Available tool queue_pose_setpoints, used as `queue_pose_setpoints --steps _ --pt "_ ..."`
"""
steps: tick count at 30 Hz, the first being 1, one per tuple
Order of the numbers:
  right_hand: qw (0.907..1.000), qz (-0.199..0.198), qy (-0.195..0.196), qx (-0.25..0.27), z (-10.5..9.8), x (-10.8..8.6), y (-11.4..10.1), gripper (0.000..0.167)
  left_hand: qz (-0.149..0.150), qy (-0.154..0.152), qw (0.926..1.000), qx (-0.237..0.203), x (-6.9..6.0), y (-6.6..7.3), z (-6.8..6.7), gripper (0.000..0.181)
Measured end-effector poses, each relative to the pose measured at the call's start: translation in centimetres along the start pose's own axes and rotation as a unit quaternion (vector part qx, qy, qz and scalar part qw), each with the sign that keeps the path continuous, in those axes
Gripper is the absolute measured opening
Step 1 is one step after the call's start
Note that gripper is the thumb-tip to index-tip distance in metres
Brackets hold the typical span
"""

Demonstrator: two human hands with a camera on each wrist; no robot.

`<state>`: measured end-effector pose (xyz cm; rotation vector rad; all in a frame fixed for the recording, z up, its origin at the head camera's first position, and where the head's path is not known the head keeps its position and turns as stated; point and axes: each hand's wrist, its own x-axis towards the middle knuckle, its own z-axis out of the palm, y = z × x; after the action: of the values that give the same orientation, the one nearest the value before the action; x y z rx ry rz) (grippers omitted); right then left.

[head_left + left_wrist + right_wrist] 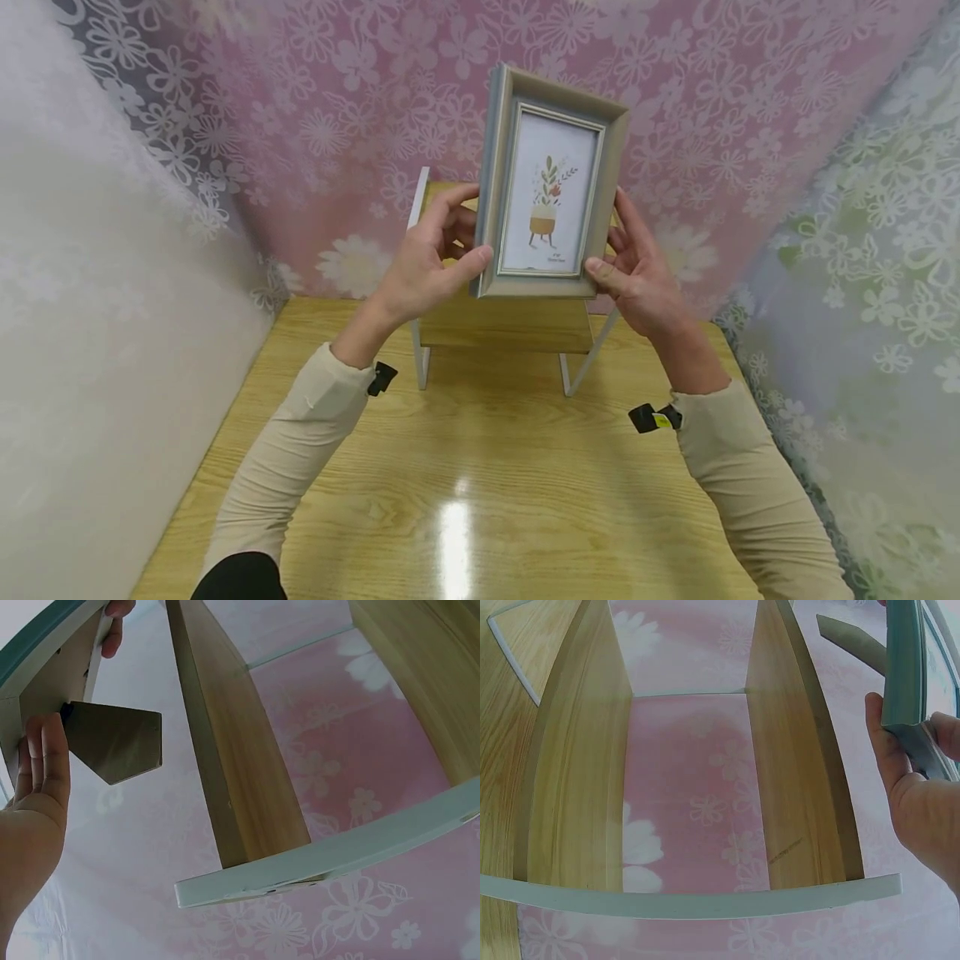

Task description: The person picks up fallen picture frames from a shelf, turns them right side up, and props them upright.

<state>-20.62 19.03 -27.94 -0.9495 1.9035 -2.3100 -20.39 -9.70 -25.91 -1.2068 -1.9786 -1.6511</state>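
Observation:
A photo frame (pixel 487 192) with a silvery-beige border is held up, slightly tilted, its print of a potted plant facing me. My left hand (pixel 420 271) grips its lower left edge, thumb on the front and fingers behind. At the lower right corner my right hand (pixel 637 283) pinches it, thumb at the front. In the left wrist view the fold-out stand (pixel 120 742) juts from the frame's back; the stand (pixel 851 641) also sticks out behind it in the right wrist view. The frame is above a small two-tier wooden shelf (pixel 506 325) and hides much of its top.
The shelf has white side legs (pixel 420 367) and stands on a wood-grain tabletop (pixel 480 450) near its back edge. A pink floral cloth (pixel 337 108) hangs behind. Pale cloth walls (pixel 112 333) close in the left and right sides.

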Motion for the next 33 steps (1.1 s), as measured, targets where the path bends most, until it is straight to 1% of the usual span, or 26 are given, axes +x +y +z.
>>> queue_pose_setpoints --steps 4,8,17,20,26,33 --pt "1.0000 0.001 0.004 -0.006 0.0 -0.1 0.1 0.086 0.002 -0.001 1.0000 -0.001 -0.2 -0.2 0.0 0.068" --pt "0.9999 -0.004 0.008 -0.014 0.0 -0.2 0.2 0.086 0.004 0.000 1.0000 0.004 -0.3 -0.4 0.0 0.067" --pt "0.9994 -0.018 0.016 -0.025 0.0 0.2 0.0 0.087 -0.020 0.010 0.9997 -0.006 -0.3 -0.6 -0.5 0.066" --pt "0.9993 -0.021 0.010 -0.027 0.0 0.3 -0.1 0.086 -0.025 0.013 0.9995 -0.013 -0.4 -0.8 -0.7 0.066" --pt "0.9997 -0.016 0.003 -0.021 -0.1 0.4 0.1 0.087 -0.029 0.017 0.9992 -0.021 -0.4 -1.0 -0.9 0.066" --pt "0.9995 -0.001 0.014 -0.030 0.0 0.4 -0.1 0.089 -0.028 0.016 0.9994 -0.011 -0.5 -1.1 -1.1 0.066"
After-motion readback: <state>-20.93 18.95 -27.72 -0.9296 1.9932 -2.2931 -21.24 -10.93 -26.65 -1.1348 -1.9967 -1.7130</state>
